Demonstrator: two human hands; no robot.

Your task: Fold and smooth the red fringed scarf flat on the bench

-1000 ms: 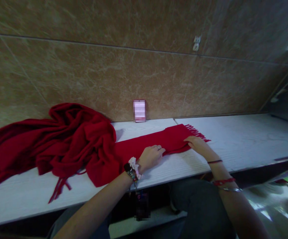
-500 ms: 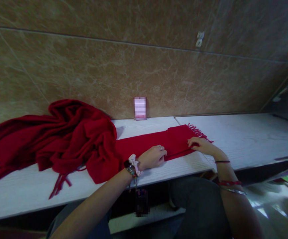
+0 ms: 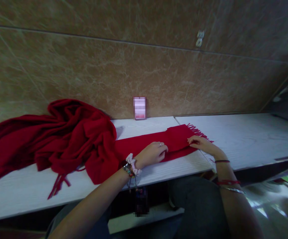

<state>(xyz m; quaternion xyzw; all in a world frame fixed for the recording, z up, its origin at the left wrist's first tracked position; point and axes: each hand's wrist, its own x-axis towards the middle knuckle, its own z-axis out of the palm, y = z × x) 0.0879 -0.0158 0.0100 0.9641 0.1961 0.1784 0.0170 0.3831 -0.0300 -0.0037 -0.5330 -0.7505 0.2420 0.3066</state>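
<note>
A long red scarf (image 3: 144, 143) lies stretched flat along the white table (image 3: 245, 139), its fringed end (image 3: 200, 132) pointing right. The rest of it is bunched in a heap (image 3: 71, 139) on the left. My left hand (image 3: 153, 153) rests on the flat strip near its front edge, fingers curled and pinching the fabric. My right hand (image 3: 201, 144) is at the fringed end, its fingertips closed on the scarf's near corner. Both wrists wear bracelets.
A small pink card (image 3: 139, 108) leans against the brown marble wall (image 3: 84, 66) behind the scarf. A wall socket (image 3: 199, 39) sits higher up. A seam (image 3: 177, 120) divides the table top. My lap in dark trousers (image 3: 198, 205) is under the table edge.
My left hand has slid a little farther onto the scarf. My right hand has shifted slightly toward the near corner of the fringed end. The heap has not moved.
</note>
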